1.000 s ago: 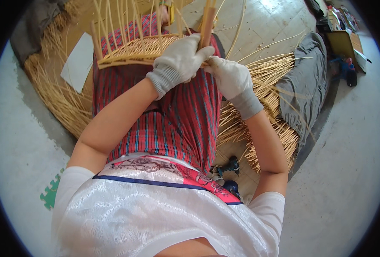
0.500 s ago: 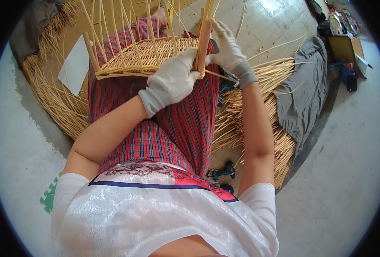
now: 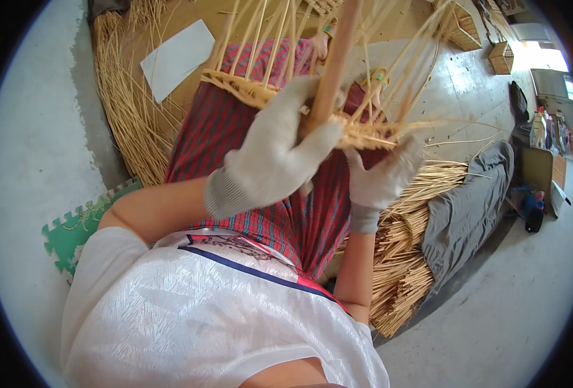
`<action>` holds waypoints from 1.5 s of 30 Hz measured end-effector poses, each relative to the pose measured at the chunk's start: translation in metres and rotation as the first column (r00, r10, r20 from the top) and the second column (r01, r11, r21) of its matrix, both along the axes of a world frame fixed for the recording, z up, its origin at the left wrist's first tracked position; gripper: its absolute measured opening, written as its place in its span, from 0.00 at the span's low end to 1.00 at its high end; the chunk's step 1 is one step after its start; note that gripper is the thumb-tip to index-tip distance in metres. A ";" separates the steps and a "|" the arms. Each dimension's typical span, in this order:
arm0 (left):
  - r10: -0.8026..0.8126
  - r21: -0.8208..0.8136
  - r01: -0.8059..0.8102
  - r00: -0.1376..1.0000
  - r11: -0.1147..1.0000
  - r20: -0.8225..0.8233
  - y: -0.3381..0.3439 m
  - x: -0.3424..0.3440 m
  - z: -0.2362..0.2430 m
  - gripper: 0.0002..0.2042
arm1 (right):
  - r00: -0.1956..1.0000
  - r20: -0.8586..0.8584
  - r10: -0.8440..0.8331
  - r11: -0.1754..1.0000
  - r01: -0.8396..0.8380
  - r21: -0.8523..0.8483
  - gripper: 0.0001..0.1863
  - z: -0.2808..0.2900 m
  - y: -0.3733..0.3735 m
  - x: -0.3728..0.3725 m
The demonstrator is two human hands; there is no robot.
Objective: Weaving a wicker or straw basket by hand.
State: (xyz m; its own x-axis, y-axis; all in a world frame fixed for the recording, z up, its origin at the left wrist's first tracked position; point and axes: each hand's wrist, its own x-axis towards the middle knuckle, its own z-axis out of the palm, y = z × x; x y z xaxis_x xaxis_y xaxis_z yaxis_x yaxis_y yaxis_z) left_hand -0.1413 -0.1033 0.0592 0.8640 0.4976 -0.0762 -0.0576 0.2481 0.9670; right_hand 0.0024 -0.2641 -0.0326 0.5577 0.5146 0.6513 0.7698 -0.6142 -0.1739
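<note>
A half-woven wicker basket (image 3: 234, 87) with upright canes and a thick wooden corner post (image 3: 335, 58) is raised over my lap in red plaid trousers (image 3: 196, 149). My left hand (image 3: 273, 155), in a whitish knit glove, is closed on the post at its foot, thumb across the front. My right hand (image 3: 380, 178), gloved alike, is just below and right of the post, at the basket's right edge; thumb raised apart, its other fingers smeared by motion, so its hold is unclear.
Cane bundles (image 3: 403, 271) lie at right under a grey cloth (image 3: 467, 200), with long canes (image 3: 121, 103) at left. A white sheet (image 3: 176, 58) lies on brown board; a green foam mat (image 3: 73, 239) is at lower left. Finished baskets (image 3: 501, 59) stand behind; clutter (image 3: 545, 129) at far right.
The basket has turned, its corner post moving to the middle and its body now extending rightward. My left hand moved with it; my right hand dropped from the post's top. The view swung toward the room.
</note>
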 end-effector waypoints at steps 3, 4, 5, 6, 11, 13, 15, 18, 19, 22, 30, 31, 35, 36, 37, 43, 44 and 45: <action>-0.107 0.124 0.112 0.993 0.986 -0.048 -0.002 -0.039 0.016 0.14 | 0.993 -0.104 0.059 0.998 -0.062 -0.031 0.33 -0.023 -0.027 0.002; -0.183 0.277 0.176 0.983 0.945 -0.001 -0.002 -0.047 0.016 0.14 | 0.993 -0.089 0.084 0.995 -0.079 0.055 0.28 -0.028 -0.040 0.001; -0.172 0.282 0.154 0.984 0.947 0.042 -0.001 -0.054 0.014 0.13 | 0.987 -0.159 0.039 0.997 -0.049 -0.059 0.24 -0.029 -0.059 -0.007; -0.269 0.209 0.258 0.963 0.943 0.026 0.000 -0.058 0.012 0.13 | 0.990 -0.133 0.041 0.998 -0.047 -0.037 0.20 -0.028 -0.077 -0.018; -0.613 -0.108 0.606 0.789 0.788 -0.047 0.042 -0.051 -0.019 0.11 | 0.979 0.039 -0.199 0.969 0.202 -0.141 0.07 -0.042 -0.102 -0.055; -0.574 -0.271 0.530 0.811 0.804 -0.116 0.066 -0.036 -0.042 0.11 | 0.968 0.018 -0.251 0.960 0.251 -0.127 0.08 -0.049 -0.083 -0.059; -0.525 -0.167 0.497 0.811 0.851 -0.260 0.099 -0.019 -0.070 0.14 | 0.971 -0.107 -0.215 0.958 0.188 -0.216 0.10 -0.051 -0.058 -0.061; -0.507 -0.104 0.509 0.772 0.854 -0.385 0.141 -0.013 -0.103 0.16 | 0.957 -0.178 -0.228 0.944 0.173 -0.280 0.15 -0.034 -0.025 -0.072; -0.503 -0.168 0.476 0.778 0.863 -0.377 0.145 -0.015 -0.112 0.16 | 0.949 -0.234 -0.212 0.936 0.128 -0.327 0.18 -0.024 -0.019 -0.078; -0.511 -0.293 0.429 0.796 0.854 -0.325 0.149 -0.021 -0.127 0.15 | 0.941 -0.295 -0.167 0.982 0.133 -0.135 0.23 -0.001 -0.003 -0.097; -0.534 -0.376 0.448 0.829 0.811 -0.164 0.148 -0.018 -0.128 0.11 | 0.247 -0.766 0.593 0.757 0.151 0.635 0.22 -0.028 0.032 -0.085; -0.544 -0.357 0.453 0.811 0.817 -0.216 0.148 -0.016 -0.127 0.10 | 0.233 -0.702 0.673 0.698 0.114 0.707 0.23 -0.029 0.039 -0.078; -0.548 -0.337 0.456 0.792 0.824 -0.268 0.146 -0.012 -0.123 0.09 | 0.195 -0.822 0.536 0.830 0.057 0.555 0.26 0.006 0.073 -0.046; -0.533 -0.333 0.442 0.801 0.833 -0.271 0.146 -0.012 -0.122 0.09 | 0.203 -0.781 0.590 0.795 0.020 0.606 0.26 0.017 0.085 -0.035; -0.525 -0.338 0.429 0.804 0.838 -0.281 0.145 -0.013 -0.122 0.08 | 0.509 -0.663 0.549 0.836 -0.310 0.454 0.28 0.031 0.097 -0.024; -0.437 -0.391 0.324 0.864 0.861 -0.249 0.133 -0.017 -0.132 0.09 | 0.922 -0.077 0.380 0.673 -0.218 0.707 0.19 0.068 0.085 -0.036; -0.427 -0.406 0.315 0.876 0.858 -0.222 0.129 -0.017 -0.135 0.09 | 0.929 -0.034 0.369 0.653 -0.233 0.720 0.15 0.066 0.083 -0.042; -0.386 -0.363 0.277 0.881 0.890 -0.274 0.125 -0.016 -0.137 0.09 | 0.899 -0.121 0.421 0.734 -0.259 0.628 0.14 0.058 0.088 -0.048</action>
State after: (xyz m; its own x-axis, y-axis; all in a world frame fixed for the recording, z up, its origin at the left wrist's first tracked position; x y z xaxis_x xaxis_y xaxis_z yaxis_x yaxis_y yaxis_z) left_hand -0.1576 0.0219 -0.0783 0.8693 0.0907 -0.4858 0.3896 0.4790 0.7866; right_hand -0.0459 -0.1763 0.0254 0.5985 0.2647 0.7562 0.7894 -0.0338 -0.6129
